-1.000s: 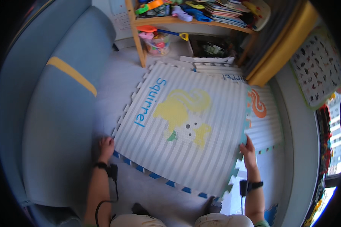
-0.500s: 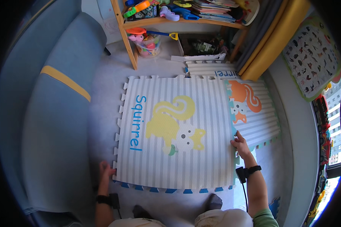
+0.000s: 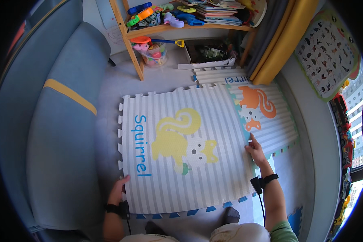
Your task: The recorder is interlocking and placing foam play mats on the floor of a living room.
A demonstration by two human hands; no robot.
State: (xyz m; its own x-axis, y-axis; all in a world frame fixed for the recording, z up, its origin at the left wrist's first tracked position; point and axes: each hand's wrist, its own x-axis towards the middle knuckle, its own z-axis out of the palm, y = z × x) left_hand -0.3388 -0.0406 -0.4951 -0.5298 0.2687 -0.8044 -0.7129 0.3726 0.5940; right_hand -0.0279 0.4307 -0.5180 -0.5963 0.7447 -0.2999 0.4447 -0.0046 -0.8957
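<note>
A large foam floor mat tile (image 3: 213,181) with grey and white stripes and a yellow squirrel print lies before me, tilted slightly askew. My left hand (image 3: 117,190) grips its left edge near the close corner, with the fingers curled around the toothed rim. At the opposite side my right hand (image 3: 255,149) pinches the right edge, thumb and fingers together. Beside that hand, a second foam mat tile (image 3: 266,133) with an orange squirrel meets or underlies the big tile's right edge. The underside of the held tile is hidden; blue teeth show along its near edge.
A blue-grey sofa (image 3: 64,141) runs along the left. At the back stand a wooden shelf (image 3: 177,30), a toy bucket (image 3: 155,56) and an open cardboard box (image 3: 189,65). A yellow curtain (image 3: 276,48) hangs at back right. My feet (image 3: 231,215) are close to the near edge.
The held tile has turned a little, its left side coming nearer to me. My left hand has moved farther up along its left edge; the right hand has barely shifted.
</note>
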